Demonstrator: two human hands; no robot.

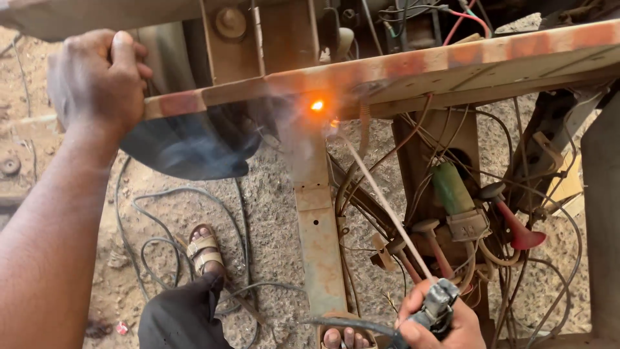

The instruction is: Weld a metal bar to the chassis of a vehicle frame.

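My left hand (97,81) is at the upper left, closed around the end of a long rusty metal bar (452,64) that runs across the frame. My right hand (442,323) at the bottom grips a welding electrode holder (439,307) with a thin rod (381,200) reaching up to the bar. A glowing orange weld spot (317,105) sits where the bar meets an upright rusty metal strip (316,220). Grey smoke drifts to the left of the spot.
Sandy ground with loose black cables (161,220) lies below. My sandalled foot (205,249) and toes (345,337) show at the bottom. A tangle of wires, a green cylinder (452,187) and red horn-shaped parts (520,232) hang at the right, beside a grey metal panel (604,220).
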